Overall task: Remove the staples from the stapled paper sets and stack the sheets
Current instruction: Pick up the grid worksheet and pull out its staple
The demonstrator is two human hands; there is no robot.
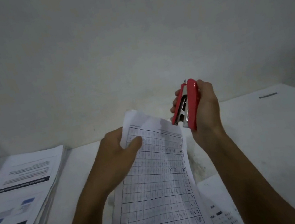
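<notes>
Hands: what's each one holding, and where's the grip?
Left hand pinches the gridded paper set near its top left edge. Right hand wraps the red stapler around its body.

Bare tabletop (pixel 274 129) lay open to the right, a thick paper stack (pixel 26 196) blocked the left edge, the wall (pixel 131 46) closed the far side, and loose sheets (pixel 224 214) covered the near middle.

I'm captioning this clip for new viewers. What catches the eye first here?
The red stapler, gripped upright in the right hand at centre right. Just left, the left hand holds up a gridded worksheet. A thick paper stack sits at the far left.
</notes>
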